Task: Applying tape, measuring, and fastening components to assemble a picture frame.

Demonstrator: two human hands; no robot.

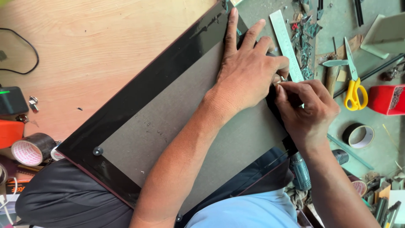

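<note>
Both hands are set on the right-hand rail of a large black-edged picture frame (139, 90) lying face down, its grey-brown backing board (168, 126) uppermost; the left hand (249, 71) is pressed flat with fingers spread across the rail and board, while the right hand (306, 112) is closed in a pinch on something small and pale at the frame's edge, too small to be identified; it may be a fastener or a tab. One round dark fastener (98, 151) is already seated at the near left corner of the frame, so the fixing of the board is judged to be partly done; the corner under the hands seems to be in progress, and the other sides cannot be checked, being hidden or out of view. A teal cordless drill (300, 171) lies just beside the right wrist, untouched; a steel ruler (287, 42) lies just beyond the hands; yellow-handled scissors (354, 84), a roll of black tape (358, 136) and a red plastic box (386, 99) are spread over the green table (337, 25) to the right; a brown tape roll (31, 148) rests at the left.
</note>
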